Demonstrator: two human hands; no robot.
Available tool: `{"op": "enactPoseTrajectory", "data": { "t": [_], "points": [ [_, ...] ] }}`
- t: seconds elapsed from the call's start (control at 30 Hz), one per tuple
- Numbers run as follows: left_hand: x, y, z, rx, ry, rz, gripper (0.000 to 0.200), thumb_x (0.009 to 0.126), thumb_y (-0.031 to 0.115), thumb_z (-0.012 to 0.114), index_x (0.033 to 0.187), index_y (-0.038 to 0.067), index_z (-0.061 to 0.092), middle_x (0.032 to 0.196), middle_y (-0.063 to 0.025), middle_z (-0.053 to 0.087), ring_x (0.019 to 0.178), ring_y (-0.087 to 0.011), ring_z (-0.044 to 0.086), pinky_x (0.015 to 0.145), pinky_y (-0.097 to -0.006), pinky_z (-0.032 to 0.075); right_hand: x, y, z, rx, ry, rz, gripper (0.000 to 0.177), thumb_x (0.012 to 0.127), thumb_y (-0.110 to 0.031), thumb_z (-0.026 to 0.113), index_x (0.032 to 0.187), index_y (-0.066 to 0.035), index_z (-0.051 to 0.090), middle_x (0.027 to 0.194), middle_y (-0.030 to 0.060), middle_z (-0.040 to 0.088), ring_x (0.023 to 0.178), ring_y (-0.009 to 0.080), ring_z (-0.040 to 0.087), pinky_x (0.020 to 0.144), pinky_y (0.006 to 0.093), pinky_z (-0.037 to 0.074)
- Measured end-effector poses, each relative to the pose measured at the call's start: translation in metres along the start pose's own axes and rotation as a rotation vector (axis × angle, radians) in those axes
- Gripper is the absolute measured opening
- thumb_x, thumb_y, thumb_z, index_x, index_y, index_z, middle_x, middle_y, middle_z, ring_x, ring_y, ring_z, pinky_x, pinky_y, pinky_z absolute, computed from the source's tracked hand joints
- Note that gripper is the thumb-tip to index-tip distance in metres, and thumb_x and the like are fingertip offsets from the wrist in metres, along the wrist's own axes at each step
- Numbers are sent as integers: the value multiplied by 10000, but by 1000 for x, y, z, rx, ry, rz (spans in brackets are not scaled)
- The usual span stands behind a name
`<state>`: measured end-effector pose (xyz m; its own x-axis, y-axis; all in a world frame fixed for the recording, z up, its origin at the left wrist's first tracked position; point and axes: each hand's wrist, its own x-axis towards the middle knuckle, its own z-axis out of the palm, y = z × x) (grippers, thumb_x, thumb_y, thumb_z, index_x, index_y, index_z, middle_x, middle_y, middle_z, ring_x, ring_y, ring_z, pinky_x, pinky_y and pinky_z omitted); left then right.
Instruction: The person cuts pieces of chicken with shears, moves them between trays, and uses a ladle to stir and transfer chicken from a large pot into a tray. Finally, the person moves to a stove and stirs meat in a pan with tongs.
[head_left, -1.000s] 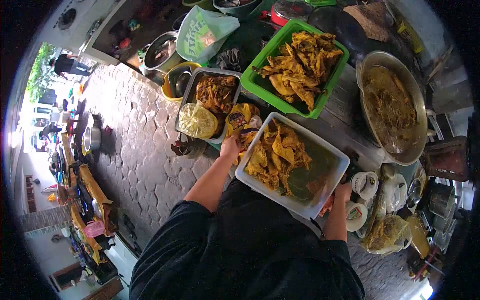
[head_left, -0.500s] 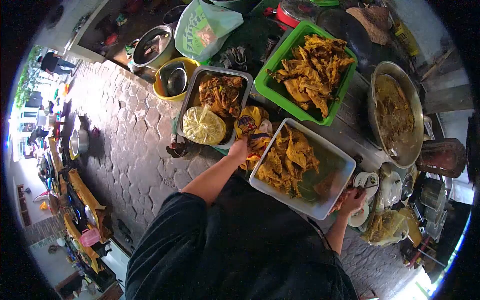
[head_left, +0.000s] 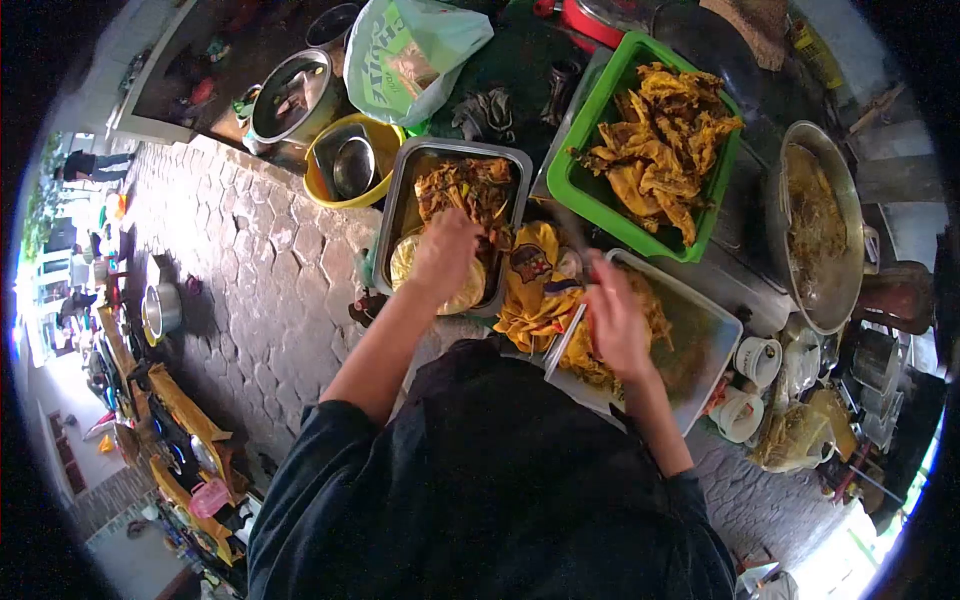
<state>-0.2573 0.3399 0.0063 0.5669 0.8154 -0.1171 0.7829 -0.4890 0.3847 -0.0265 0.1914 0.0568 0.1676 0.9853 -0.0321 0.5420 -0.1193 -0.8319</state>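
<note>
Left hand [head_left: 445,255]: over the near end of the metal tray [head_left: 398,215], palm down on the clear bag [head_left: 472,297] of pale yellow stuff lying in it. Only the back of the hand shows and the fingers curl under, so can't tell if it's gripping or just resting

Right hand [head_left: 615,320]: over the left part of the grey tub [head_left: 705,345], above the yellow fried pieces [head_left: 590,365] inside. Fingers stretched forward and loosely spread, nothing visibly held, slightly blurred

Tray: dark fried food [head_left: 470,188] fills its far half, the bag the near half

Between the hands: crumpled yellow printed bag [head_left: 535,285], touching both the tray and the tub's left edge

Beyond the tub: green crate [head_left: 585,195] heaped with yellow fried pieces [head_left: 665,150], just beside the tray's right side

Right of the crate: big metal pan [head_left: 835,295] with brownish food in it

Right of the tub: two white cups [head_left: 757,360], close together

Left of the tray: yellow bucket [head_left: 385,140] with a steel bowl [head_left: 353,167] in it; steel pot [head_left: 285,95] further out, green-and-white plastic bag [head_left: 405,55] behind the bucket

Ground on the left is hexagonal paving [head_left: 260,290]
</note>
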Motion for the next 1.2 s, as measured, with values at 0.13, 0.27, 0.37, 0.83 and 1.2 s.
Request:
{"op": "enactPoseTrajectory", "data": {
  "t": [0.13, 0.27, 0.37, 0.83, 1.2],
  "points": [
    [26, -36, -5, 24, 2, 10, 309, 774, 30, 532, 1051, 113, 642, 1026, -112, 513, 1034, -308, 472, 896, -392, 413, 36, 1, 62, 196, -232, 184, 426, 893, -142, 522, 1291, -32, 419, 1105, 242, 549, 953, 366, 582, 818, 410, 461],
    [38, -42, 6, 122, -70, 31, 411, 732, -2, 540, 1096, 160, 639, 1130, -92, 491, 1095, -299, 439, 932, -385, 391, 61, 17, 92, 118, -298, 249, 485, 857, -130, 566, 1298, -14, 399, 1123, 262, 546, 981, 391, 569, 843, 437, 446],
    [40, -43, 12, 122, -92, 22, 428, 728, -1, 540, 1108, 170, 637, 1159, -84, 482, 1108, -293, 430, 948, -389, 379, 68, 34, 106, -84, -184, 88, 523, 857, -154, 555, 1345, -109, 372, 965, 231, 611, 862, 365, 602, 737, 390, 463],
    [18, -32, 4, -205, 69, -49, 194, 835, 142, 568, 982, 41, 644, 957, -162, 580, 935, -312, 544, 823, -378, 453, 48, 18, 92, 1289, -173, 733, 547, 898, -135, 528, 1374, -26, 283, 860, 105, 585, 676, 154, 594, 529, 290, 485],
    [-12, 7, 1, -791, -84, -337, 238, 831, 226, 644, 886, -6, 636, 671, -91, 599, 602, -151, 538, 588, -297, 433, 26, 13, 103, 701, -186, 547, 486, 872, -189, 551, 1307, -20, 418, 763, 82, 596, 577, 147, 566, 522, 278, 454]
  ]
}}
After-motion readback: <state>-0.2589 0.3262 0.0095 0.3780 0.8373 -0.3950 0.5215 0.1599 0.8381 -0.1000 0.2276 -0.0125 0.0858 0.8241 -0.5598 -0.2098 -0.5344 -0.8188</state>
